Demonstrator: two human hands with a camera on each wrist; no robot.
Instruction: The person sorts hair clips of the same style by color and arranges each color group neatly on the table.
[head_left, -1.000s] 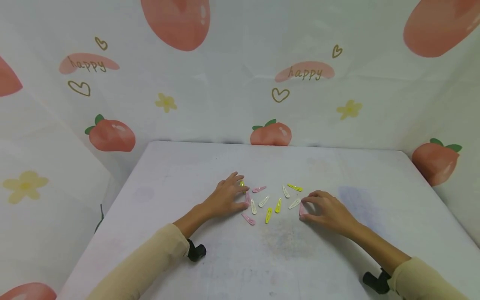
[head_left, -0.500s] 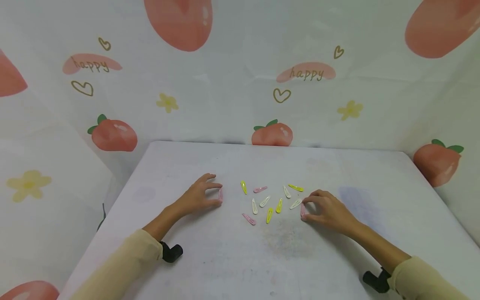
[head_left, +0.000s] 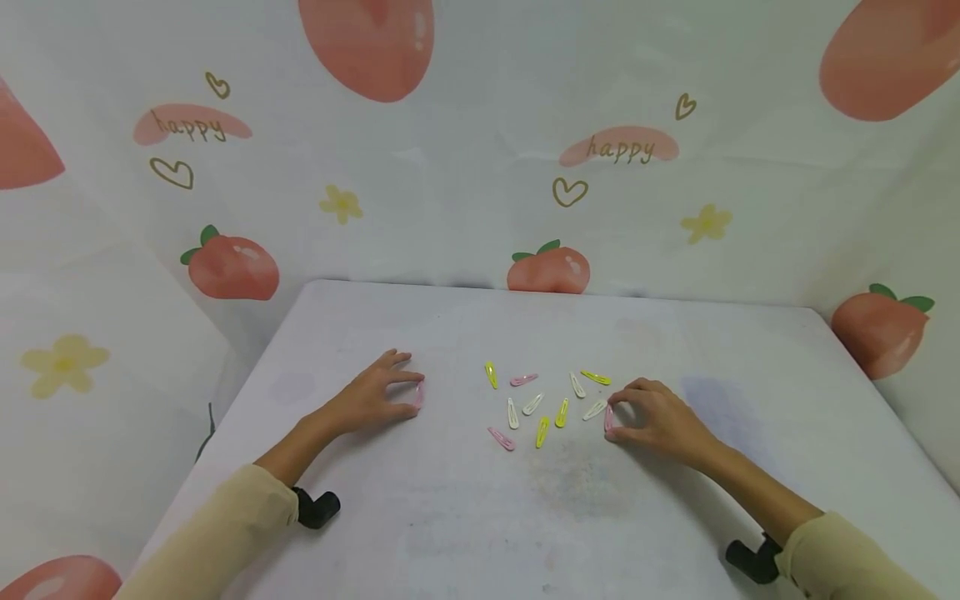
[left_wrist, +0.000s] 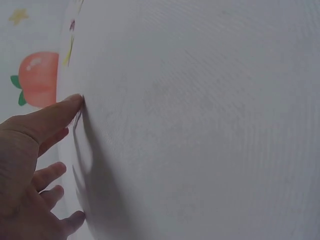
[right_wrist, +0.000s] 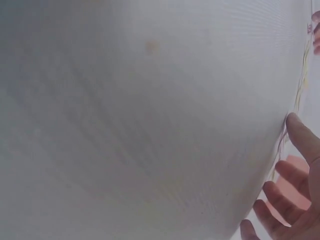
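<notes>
In the head view, my left hand point(head_left: 371, 396) pinches a pink snap hair clip point(head_left: 420, 394) by its two ends between thumb and fingers, low over the left part of the table. On the right, thumb and fingertips of my right hand point(head_left: 660, 421) pinch another pink hair clip point(head_left: 608, 418) at the edge of the scattered group. Beside that one lies a white hair clip point(head_left: 595, 409), and a yellow hair clip point(head_left: 596, 377) sits a little farther back. Between the hands are more clips, among them a pink hair clip point(head_left: 501, 438) and a yellow hair clip point(head_left: 542, 432).
All of this is on a white table point(head_left: 480, 517) with faint stains. Behind it hangs a white cloth point(head_left: 450, 167) printed with peaches, flowers and hearts. Each wrist carries a small black camera, such as the left wrist camera point(head_left: 318, 508).
My left hand has drawn the pink hair clip out of the group and leftward across the table. The right hand has stayed in place with its pink clip.
</notes>
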